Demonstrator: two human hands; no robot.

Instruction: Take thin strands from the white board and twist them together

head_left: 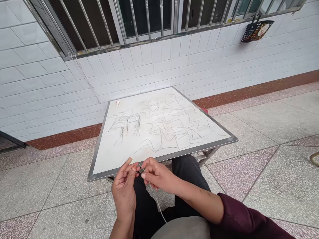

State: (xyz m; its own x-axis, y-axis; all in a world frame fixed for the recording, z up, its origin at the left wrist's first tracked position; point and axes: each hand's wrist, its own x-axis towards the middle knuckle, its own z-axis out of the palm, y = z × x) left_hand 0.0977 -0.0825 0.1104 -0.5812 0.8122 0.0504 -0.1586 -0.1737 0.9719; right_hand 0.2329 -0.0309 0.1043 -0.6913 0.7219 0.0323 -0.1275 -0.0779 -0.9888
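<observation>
A thin pale cord (159,204) runs up from my lap to my two hands, held just in front of the table's near edge. My left hand (126,182) pinches it between thumb and fingers, with a tan wrap on one fingertip. Close by on the right, my right hand (156,176) has thumb and fingers closed on the same cord, which makes a small loop between the hands. Fine detail at the fingertips is too small to make out. Many thin dark bent strands (161,127) lie spread over the white table (107,162), with a denser bunch (134,121) at left.
The table has a grey metal rim and stands near a white tiled wall (149,71). A small red-and-white object (118,103) lies at its far left corner. Above are barred windows (147,20), with a dark basket (256,31) hanging at right. Speckled floor (249,122) surrounds the table.
</observation>
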